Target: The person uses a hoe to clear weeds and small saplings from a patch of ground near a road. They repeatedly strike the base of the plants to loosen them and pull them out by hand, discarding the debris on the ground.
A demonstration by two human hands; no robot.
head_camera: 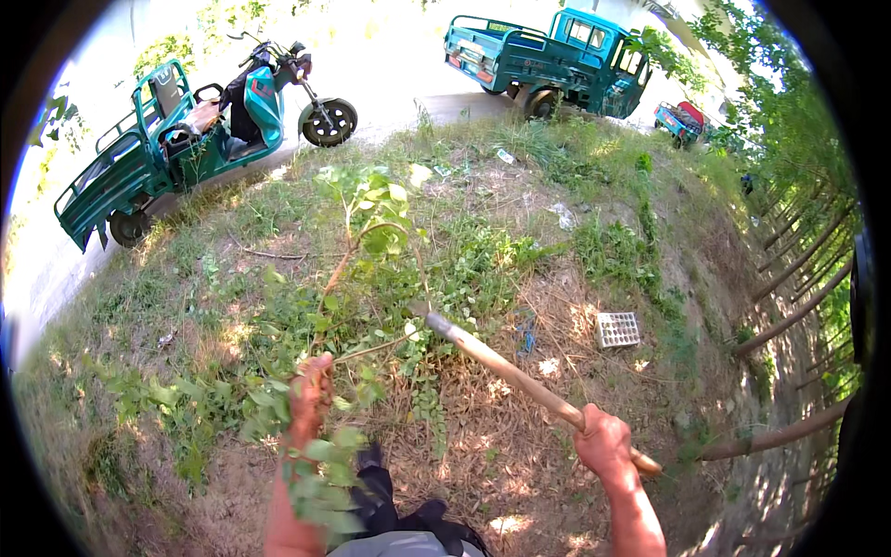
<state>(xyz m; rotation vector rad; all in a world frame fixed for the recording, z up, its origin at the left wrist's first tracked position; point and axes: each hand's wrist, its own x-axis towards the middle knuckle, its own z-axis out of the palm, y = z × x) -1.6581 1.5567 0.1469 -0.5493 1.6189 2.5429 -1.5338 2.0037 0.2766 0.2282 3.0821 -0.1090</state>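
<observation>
My left hand [311, 393] is closed around leafy woody stems [334, 271] that rise in front of me. More leaves hang over my left wrist and forearm. In my right hand [604, 438] is a hand tool with a long, pale wooden handle [522, 376], gripped near its butt end. The handle slants up and leftward to a grey metal socket [440, 323], close beside the stems. Blur and foliage obscure the tool's head, so I cannot tell its shape. A thin curved stem [420, 268] arches above the socket.
Dry stalks and green weeds [480, 254] cover the ground around my feet. A pale cell tray [617, 329] lies at right. A green cargo tricycle [230, 150] and a blue-green cabbed one [564, 66] stand along the road. Tree trunks [800, 306] line the right side.
</observation>
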